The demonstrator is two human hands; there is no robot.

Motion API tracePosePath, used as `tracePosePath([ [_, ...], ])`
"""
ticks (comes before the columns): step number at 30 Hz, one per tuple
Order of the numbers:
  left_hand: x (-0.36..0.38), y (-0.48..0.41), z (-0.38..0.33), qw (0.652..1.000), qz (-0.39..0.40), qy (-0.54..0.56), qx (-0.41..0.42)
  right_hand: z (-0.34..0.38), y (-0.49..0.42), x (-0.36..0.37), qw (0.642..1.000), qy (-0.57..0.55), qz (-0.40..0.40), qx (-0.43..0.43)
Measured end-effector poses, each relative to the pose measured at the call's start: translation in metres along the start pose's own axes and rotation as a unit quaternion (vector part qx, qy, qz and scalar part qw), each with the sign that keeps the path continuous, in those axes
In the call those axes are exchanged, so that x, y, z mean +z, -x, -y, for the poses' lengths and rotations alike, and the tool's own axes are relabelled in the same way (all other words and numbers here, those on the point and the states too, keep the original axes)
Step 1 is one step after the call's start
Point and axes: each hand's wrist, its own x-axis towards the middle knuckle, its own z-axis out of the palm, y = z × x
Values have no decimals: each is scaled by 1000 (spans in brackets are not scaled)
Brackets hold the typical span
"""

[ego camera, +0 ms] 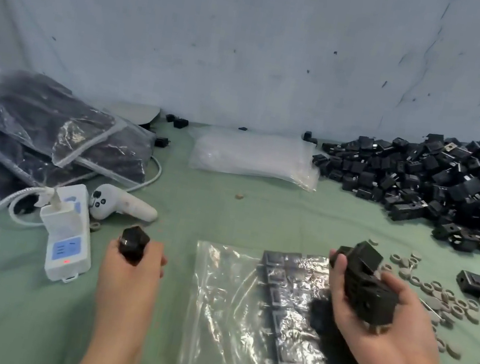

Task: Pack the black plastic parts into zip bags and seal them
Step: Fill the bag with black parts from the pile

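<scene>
A clear zip bag [225,300] lies flat on the green cloth in front of me, with rows of black plastic parts [285,284] inside its right half. My left hand [130,271] grips one black part [133,243] to the left of the bag. Above the bag's right edge, my right hand [370,308] holds a stack of several black parts [365,282]. A big heap of loose black parts [441,184] fills the far right.
Filled, sealed bags [38,129] pile up at the far left. A pack of empty clear bags [255,159] lies at the back centre. A white charger box with cable [68,229] and a white controller [120,203] sit left of my hands. Grey rings [441,298] scatter on the right.
</scene>
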Motion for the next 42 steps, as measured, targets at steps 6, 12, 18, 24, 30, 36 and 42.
tracePosePath([
  [6, -15, -4, 21, 986, 62, -156, -18, 22, 1, -19, 999, 28, 34, 20],
  [12, -14, 4, 23, 942, 157, -292, 53, 14, -17, -12, 998, 35, 57, 16],
  [18, -18, 5, 23, 898, 228, -362, 104, 8, -24, -11, 998, 36, 45, 5],
  [24, -20, 7, 21, 854, 312, -383, 163, 15, -24, -17, 997, 45, 55, 42],
  [30, -17, 8, 26, 836, 286, -403, 239, 13, -24, -17, 997, 52, 56, 31],
  [36, -6, 9, 28, 800, 274, -468, 258, 12, -26, -18, 997, 54, 52, 24],
  [42, 1, 7, 29, 799, 284, -460, 263, 10, -29, -15, 996, 73, 45, 14],
])
